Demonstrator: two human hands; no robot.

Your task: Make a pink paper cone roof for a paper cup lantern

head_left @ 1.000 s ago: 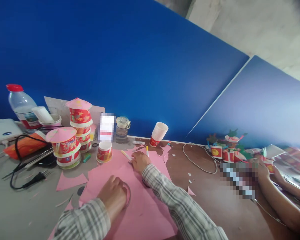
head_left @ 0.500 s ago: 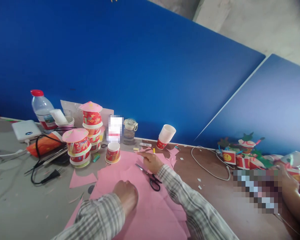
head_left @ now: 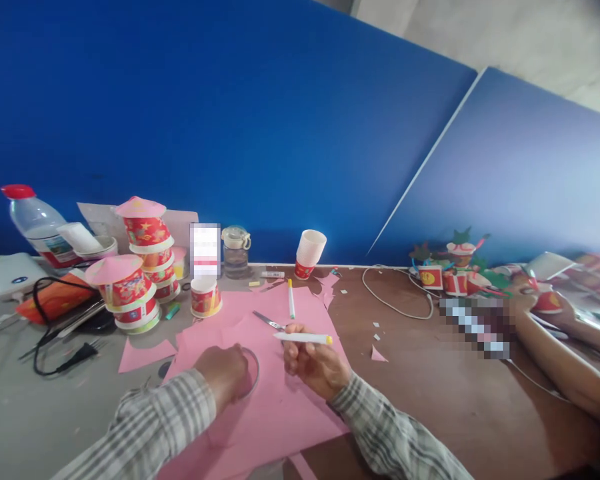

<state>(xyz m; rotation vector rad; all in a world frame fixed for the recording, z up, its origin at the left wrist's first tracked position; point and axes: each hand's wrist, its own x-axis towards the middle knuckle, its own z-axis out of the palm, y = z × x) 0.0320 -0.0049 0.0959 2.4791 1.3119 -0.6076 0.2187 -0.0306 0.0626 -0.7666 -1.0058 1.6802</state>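
My right hand (head_left: 313, 363) is raised over the pink paper (head_left: 280, 413), its fingers closed round a white marker (head_left: 305, 338) with a yellow end. My left hand (head_left: 223, 375) presses down on the paper, fingers curled at a round thing with a thin grey rim (head_left: 257, 377). Most of that round thing is hidden under the hand. Scissors (head_left: 267, 321) lie on the paper, their handles covered by my right hand. Farther back on the sheet lies a second marker (head_left: 291, 300), white with a yellow cap. A red paper cup (head_left: 206, 299) stands at the sheet's far left corner.
Stacked red cups with pink cone roofs (head_left: 125, 290) stand left, near a black cable (head_left: 75, 360) and a plastic bottle (head_left: 40, 227). A water jar (head_left: 236, 253) and tilted cups (head_left: 311, 253) stand by the blue partition (head_left: 230, 120). Another person's hands (head_left: 525, 303) work at right.
My right hand has drawn back from the far part of the paper and now holds a white marker. My left hand stays on the round thing. The view has turned to the right.
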